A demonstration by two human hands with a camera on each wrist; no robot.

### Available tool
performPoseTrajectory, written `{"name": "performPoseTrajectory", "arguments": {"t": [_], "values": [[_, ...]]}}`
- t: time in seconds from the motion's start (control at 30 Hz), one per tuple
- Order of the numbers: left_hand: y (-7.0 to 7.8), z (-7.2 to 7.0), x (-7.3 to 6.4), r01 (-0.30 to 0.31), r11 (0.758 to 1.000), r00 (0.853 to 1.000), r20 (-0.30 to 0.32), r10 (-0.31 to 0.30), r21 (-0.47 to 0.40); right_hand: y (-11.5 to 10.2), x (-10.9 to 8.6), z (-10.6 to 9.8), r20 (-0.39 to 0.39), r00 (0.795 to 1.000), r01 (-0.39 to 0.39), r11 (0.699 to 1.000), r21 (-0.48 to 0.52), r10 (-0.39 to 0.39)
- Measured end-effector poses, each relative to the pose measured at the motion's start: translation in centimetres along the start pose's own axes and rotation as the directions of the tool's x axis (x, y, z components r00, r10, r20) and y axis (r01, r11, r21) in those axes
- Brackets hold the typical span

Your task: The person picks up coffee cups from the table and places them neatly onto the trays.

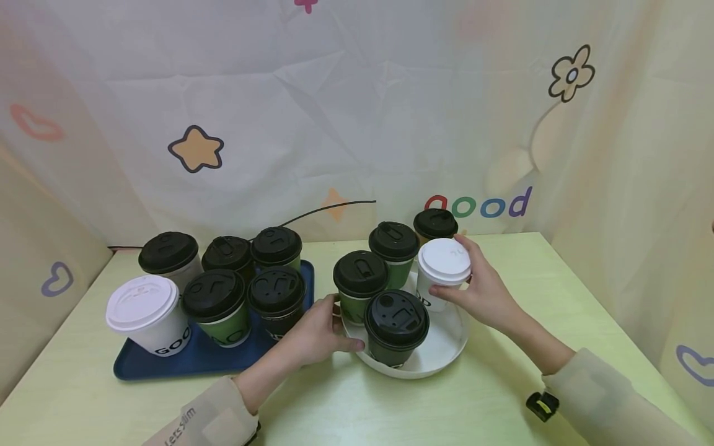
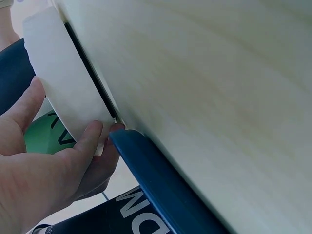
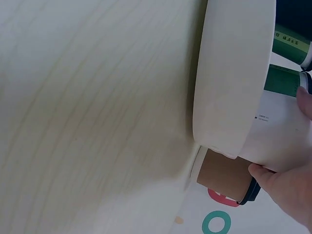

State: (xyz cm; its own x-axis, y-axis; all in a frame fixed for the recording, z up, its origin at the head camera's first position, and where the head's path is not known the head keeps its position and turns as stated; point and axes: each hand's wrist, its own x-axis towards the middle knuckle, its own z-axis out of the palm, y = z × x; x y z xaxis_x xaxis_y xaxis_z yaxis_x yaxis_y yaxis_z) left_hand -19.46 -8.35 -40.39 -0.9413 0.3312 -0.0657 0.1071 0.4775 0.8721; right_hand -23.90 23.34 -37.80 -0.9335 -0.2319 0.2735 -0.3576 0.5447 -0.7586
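My right hand grips a white paper cup with a white lid, thumb and fingers on opposite sides, at the right of a round white tray. The tray's wall hides the cup's base in the right wrist view. My left hand touches the tray's left outer wall with spread fingers and thumb. On the tray stand a dark-lidded cup at the front and two green cups behind it. A brown cup with a black lid is at the back.
Left of the round tray lies a blue rectangular tray with several lidded paper cups, among them a white-lidded one at its front left corner. A patterned curtain hangs behind the pale table. The two trays sit close together.
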Motion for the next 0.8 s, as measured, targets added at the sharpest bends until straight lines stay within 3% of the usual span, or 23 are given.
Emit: {"name": "performPoseTrajectory", "arguments": {"t": [0.2, 0.4, 0.6, 0.8], "values": [[0.0, 0.0, 0.1, -0.008, 1.0, 1.0, 0.001, 0.008, 0.016, 0.4, 0.2, 0.3, -0.008, 1.0, -0.012, 1.0, 0.011, 0.012], [0.0, 0.0, 0.1, -0.004, 1.0, 1.0, 0.006, 0.004, 0.025, 0.9, 0.2, -0.3, 0.032, 0.998, -0.05, 0.999, 0.008, 0.049], [0.2, -0.1, 0.1, -0.002, 0.999, 1.0, 0.001, 0.002, 0.048, 1.7, 0.2, -1.8, 0.127, 0.991, -0.054, 0.998, 0.018, 0.051], [0.3, -0.1, 0.0, 0.007, 0.999, 1.0, 0.004, -0.008, 0.048, 2.6, 0.6, -4.1, 0.251, 0.962, -0.108, 0.994, -0.001, 0.104]]}}
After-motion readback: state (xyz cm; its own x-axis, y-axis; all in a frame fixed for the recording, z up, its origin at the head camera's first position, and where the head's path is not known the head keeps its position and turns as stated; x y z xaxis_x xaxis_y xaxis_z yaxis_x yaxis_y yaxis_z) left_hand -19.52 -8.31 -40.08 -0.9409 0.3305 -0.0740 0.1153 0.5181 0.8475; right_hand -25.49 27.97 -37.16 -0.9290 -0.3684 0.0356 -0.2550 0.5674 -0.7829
